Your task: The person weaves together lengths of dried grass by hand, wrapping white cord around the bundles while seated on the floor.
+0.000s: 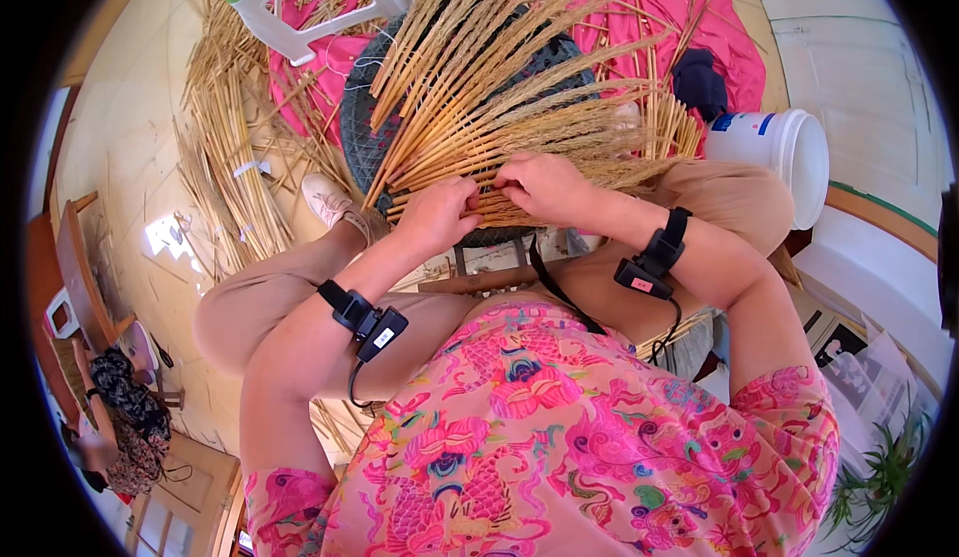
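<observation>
A fan of dry straw stalks (440, 137) with feathery seed heads lies across a round dark woven seat or tray (362, 117) in front of my knees. The bare stalk ends point toward me and to the left, and the heads spread away and to the right. My left hand (438, 215) is closed at the near stalks, thumb and fingers pinched together. Close beside it on the right, my right hand (547, 187) pinches at the same stalks. Whether a thread is also between my fingertips, I cannot tell. Thin white string (375, 60) trails at the far left of the fan.
Loose straw bundles (225, 157) lie on the floor at left. A green-topped white stool (320, 7) stands beyond them. Pink cloth (639, 7) spreads behind the fan. A white bucket (799, 167) is by my right knee. Another person (125, 407) sits at far left.
</observation>
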Motion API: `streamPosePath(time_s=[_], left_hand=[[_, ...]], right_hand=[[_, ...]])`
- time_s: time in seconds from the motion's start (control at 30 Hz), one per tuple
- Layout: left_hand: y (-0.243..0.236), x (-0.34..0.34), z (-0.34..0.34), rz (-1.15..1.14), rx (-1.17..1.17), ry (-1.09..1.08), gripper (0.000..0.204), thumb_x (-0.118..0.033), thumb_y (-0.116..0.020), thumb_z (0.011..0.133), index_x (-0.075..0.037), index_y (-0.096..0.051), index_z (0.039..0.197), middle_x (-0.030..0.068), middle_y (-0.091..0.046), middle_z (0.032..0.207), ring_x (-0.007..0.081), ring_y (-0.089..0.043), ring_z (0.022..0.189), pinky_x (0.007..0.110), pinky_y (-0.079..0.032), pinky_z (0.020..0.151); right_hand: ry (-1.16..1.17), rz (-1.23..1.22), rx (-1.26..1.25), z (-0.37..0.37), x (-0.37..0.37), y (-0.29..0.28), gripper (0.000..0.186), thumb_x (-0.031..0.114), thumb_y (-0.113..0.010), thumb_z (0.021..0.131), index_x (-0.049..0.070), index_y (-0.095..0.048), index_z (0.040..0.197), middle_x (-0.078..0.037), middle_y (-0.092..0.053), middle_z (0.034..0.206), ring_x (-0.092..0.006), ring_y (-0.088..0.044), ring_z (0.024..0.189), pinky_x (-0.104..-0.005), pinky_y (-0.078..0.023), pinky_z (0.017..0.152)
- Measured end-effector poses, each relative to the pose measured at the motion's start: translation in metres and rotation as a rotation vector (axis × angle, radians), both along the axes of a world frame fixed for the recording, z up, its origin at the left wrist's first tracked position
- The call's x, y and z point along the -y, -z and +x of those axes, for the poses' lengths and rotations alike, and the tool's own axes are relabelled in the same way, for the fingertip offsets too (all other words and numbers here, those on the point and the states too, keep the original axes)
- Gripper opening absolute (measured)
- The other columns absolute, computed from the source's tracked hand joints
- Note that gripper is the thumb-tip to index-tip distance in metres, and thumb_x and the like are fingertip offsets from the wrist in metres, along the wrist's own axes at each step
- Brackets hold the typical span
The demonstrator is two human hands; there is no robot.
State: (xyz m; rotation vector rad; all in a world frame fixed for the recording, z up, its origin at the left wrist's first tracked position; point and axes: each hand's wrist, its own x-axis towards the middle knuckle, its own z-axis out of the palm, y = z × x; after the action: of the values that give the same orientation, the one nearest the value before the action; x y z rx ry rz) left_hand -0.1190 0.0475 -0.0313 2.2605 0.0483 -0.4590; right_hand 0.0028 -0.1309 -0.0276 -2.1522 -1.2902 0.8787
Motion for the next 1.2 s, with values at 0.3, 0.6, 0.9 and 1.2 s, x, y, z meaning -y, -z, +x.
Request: streamPosePath(time_s=[0.3, 0.6, 0.9, 1.2], left_hand=[[0.016, -0.004, 0.009, 0.074, 0.325, -0.085, 0.008, -0.009, -0.064, 0.079, -0.006, -0.059, 0.084, 0.0105, -0.06, 0.076, 0.0313, -0.062, 0.073, 0.041, -0.049, 0.063], [0.008, -0.014, 0.032, 0.124, 0.416, 0.195, 0.013, -0.006, -0.063, 0.077, -0.009, -0.059, 0.089, 0.0081, -0.058, 0.084, 0.0283, -0.059, 0.084, 0.039, -0.048, 0.066], [0.021, -0.011, 0.031, 0.115, 0.465, 0.12, 0.016, -0.007, -0.065, 0.075, -0.007, -0.056, 0.088, 0.0095, -0.057, 0.083, 0.0296, -0.059, 0.082, 0.04, -0.048, 0.066], [0.018, -0.011, 0.032, 0.117, 0.493, 0.119, 0.016, -0.006, -0.065, 0.075, -0.006, -0.057, 0.089, 0.01, -0.056, 0.082, 0.03, -0.058, 0.081, 0.04, -0.048, 0.065]], right_hand=[[0.011, 0.002, 0.078, -0.004, -0.001, 0.003, 0.014, 0.011, -0.062, 0.079, 0.005, -0.065, 0.091, -0.013, -0.058, 0.095, -0.0323, -0.06, 0.093, -0.0412, -0.05, 0.079], [0.032, -0.072, 0.105, -0.007, -0.01, 0.007, 0.015, 0.01, -0.061, 0.078, 0.001, -0.061, 0.09, -0.016, -0.059, 0.097, -0.0334, -0.06, 0.094, -0.0413, -0.051, 0.082], [0.055, -0.124, 0.038, -0.013, -0.012, 0.004, 0.018, 0.008, -0.059, 0.077, 0.0, -0.061, 0.094, -0.019, -0.06, 0.099, -0.0362, -0.06, 0.094, -0.0427, -0.05, 0.084], [-0.022, -0.032, 0.285, -0.016, -0.01, -0.001, 0.02, 0.005, -0.061, 0.073, 0.002, -0.062, 0.093, -0.015, -0.06, 0.096, -0.031, -0.062, 0.09, -0.0386, -0.053, 0.077]])
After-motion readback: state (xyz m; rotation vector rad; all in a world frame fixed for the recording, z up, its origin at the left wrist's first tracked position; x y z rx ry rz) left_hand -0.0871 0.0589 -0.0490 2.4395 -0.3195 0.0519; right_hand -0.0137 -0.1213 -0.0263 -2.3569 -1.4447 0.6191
